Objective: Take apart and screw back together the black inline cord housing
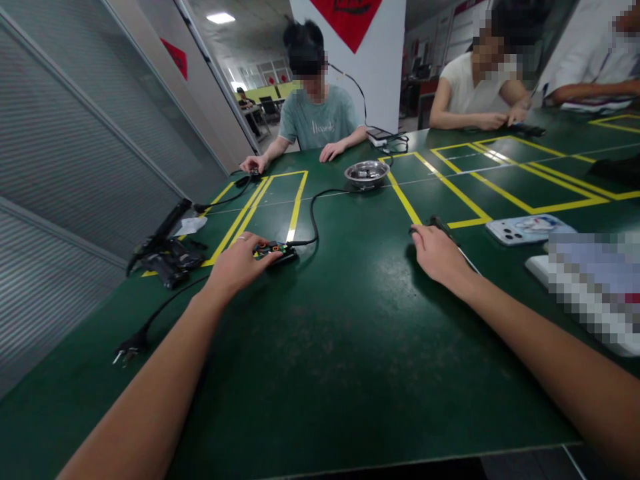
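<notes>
On the green table, my left hand grips a small black device with an exposed circuit board. A black cable runs from the device's right end towards a metal bowl, which holds small parts. My right hand rests on the table to the right, its fingers closed. A dark screwdriver-like tool shows beside and beyond it; whether the fingers hold it or another small dark item at the fingertips is unclear.
Black parts and a power plug lie at left. A phone and a blurred stack lie at right. Yellow tape marks the table. Across it sits a person; others sit at the far right.
</notes>
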`<action>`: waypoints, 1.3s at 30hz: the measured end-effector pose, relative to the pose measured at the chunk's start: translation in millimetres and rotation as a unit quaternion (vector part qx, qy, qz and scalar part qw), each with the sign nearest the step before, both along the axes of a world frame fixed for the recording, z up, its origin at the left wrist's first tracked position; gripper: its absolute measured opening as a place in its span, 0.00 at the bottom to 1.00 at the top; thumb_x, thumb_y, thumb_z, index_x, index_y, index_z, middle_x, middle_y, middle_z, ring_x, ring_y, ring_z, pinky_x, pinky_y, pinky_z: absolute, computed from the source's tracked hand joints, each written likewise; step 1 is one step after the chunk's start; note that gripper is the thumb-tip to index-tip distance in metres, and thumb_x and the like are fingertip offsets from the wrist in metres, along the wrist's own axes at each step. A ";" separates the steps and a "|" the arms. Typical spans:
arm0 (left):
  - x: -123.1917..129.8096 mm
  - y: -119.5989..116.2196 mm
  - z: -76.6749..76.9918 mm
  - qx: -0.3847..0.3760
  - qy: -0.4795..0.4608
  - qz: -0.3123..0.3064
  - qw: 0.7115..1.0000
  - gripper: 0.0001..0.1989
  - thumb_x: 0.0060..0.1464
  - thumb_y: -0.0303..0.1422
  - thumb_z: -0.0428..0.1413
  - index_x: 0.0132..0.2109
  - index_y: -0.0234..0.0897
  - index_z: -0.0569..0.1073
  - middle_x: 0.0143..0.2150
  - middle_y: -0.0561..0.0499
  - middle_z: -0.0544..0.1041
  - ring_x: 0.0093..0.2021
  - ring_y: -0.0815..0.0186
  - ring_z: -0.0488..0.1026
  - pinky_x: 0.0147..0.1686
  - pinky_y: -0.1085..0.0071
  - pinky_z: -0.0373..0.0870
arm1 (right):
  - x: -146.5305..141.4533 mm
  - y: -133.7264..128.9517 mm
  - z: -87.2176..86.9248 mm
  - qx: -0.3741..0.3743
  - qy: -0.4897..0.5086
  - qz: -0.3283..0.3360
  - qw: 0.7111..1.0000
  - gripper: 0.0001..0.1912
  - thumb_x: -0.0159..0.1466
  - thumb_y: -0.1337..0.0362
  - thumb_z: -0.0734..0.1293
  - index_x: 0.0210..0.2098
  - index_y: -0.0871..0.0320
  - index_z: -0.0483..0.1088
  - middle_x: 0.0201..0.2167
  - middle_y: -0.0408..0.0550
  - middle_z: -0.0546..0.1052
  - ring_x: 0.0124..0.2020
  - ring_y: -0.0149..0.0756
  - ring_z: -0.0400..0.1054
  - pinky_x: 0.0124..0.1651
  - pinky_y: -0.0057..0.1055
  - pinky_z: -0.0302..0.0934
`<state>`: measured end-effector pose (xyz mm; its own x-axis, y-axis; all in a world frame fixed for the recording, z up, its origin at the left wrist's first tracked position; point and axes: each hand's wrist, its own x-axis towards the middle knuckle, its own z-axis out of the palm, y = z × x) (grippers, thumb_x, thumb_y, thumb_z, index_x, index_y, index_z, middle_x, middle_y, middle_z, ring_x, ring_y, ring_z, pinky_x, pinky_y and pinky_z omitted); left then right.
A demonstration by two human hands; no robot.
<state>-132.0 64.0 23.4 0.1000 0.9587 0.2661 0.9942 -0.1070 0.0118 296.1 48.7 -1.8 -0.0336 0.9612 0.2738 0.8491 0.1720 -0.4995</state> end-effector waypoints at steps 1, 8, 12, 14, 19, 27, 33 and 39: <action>2.4 -1.8 1.3 0.008 0.005 0.009 1.000 0.28 0.55 0.56 0.49 0.51 0.39 0.71 0.49 0.43 0.73 0.48 0.52 0.72 0.46 0.61 0.69 | -2.6 -2.6 -2.7 0.007 -0.038 0.009 0.999 0.23 0.67 0.58 0.54 0.55 0.64 0.67 0.51 0.66 0.70 0.54 0.56 0.61 0.56 0.53 0.54; 18.0 -10.9 7.2 0.058 0.014 0.078 0.995 0.27 0.61 0.52 0.44 0.56 0.35 0.66 0.50 0.40 0.75 0.48 0.50 0.74 0.43 0.60 0.69 | -23.0 -19.2 -0.3 0.062 -0.204 0.030 0.976 0.26 0.67 0.64 0.53 0.62 0.68 0.58 0.55 0.71 0.65 0.56 0.61 0.57 0.54 0.57 0.52; 20.1 -11.8 9.8 0.082 -0.010 0.123 0.989 0.29 0.61 0.54 0.41 0.53 0.35 0.68 0.46 0.40 0.77 0.46 0.49 0.74 0.41 0.60 0.69 | -68.3 -29.8 12.9 0.114 -0.232 0.132 0.957 0.23 0.67 0.64 0.55 0.58 0.69 0.62 0.53 0.70 0.66 0.55 0.58 0.58 0.52 0.51 0.56; 19.4 -10.5 9.9 0.083 -0.037 0.139 0.986 0.29 0.62 0.54 0.40 0.52 0.36 0.68 0.44 0.41 0.77 0.45 0.49 0.75 0.40 0.61 0.69 | -103.7 -28.3 16.7 0.108 -0.228 0.197 0.947 0.20 0.66 0.67 0.57 0.55 0.67 0.65 0.49 0.68 0.70 0.51 0.56 0.61 0.50 0.49 0.57; 20.0 -7.4 4.8 0.082 -0.072 0.151 0.982 0.27 0.62 0.52 0.41 0.51 0.35 0.68 0.44 0.39 0.78 0.45 0.50 0.75 0.41 0.62 0.69 | -204.2 1.8 15.2 0.119 -0.215 0.273 0.930 0.23 0.67 0.67 0.57 0.61 0.63 0.58 0.55 0.64 0.68 0.54 0.50 0.62 0.53 0.47 0.56; 23.2 -9.9 -4.7 0.099 -0.053 0.131 0.985 0.25 0.63 0.51 0.42 0.51 0.35 0.67 0.45 0.39 0.77 0.45 0.50 0.75 0.41 0.61 0.70 | -240.9 38.3 0.2 0.063 -0.223 0.311 0.922 0.22 0.69 0.69 0.50 0.58 0.62 0.65 0.56 0.62 0.69 0.55 0.49 0.62 0.53 0.50 0.56; 32.3 -12.0 -8.3 0.093 -0.072 0.111 0.987 0.24 0.63 0.49 0.42 0.52 0.34 0.66 0.46 0.39 0.76 0.47 0.50 0.74 0.42 0.61 0.69 | -128.4 33.8 3.2 0.039 -0.237 0.248 0.939 0.25 0.68 0.69 0.52 0.64 0.63 0.57 0.56 0.65 0.68 0.53 0.53 0.61 0.48 0.48 0.59; 78.5 -33.1 -13.8 0.066 -0.077 0.006 0.995 0.21 0.64 0.46 0.43 0.55 0.36 0.63 0.48 0.42 0.75 0.45 0.53 0.75 0.41 0.63 0.69 | -59.0 -45.0 3.3 0.024 -0.184 0.288 0.939 0.26 0.67 0.69 0.54 0.65 0.60 0.57 0.57 0.59 0.68 0.55 0.50 0.62 0.53 0.47 0.60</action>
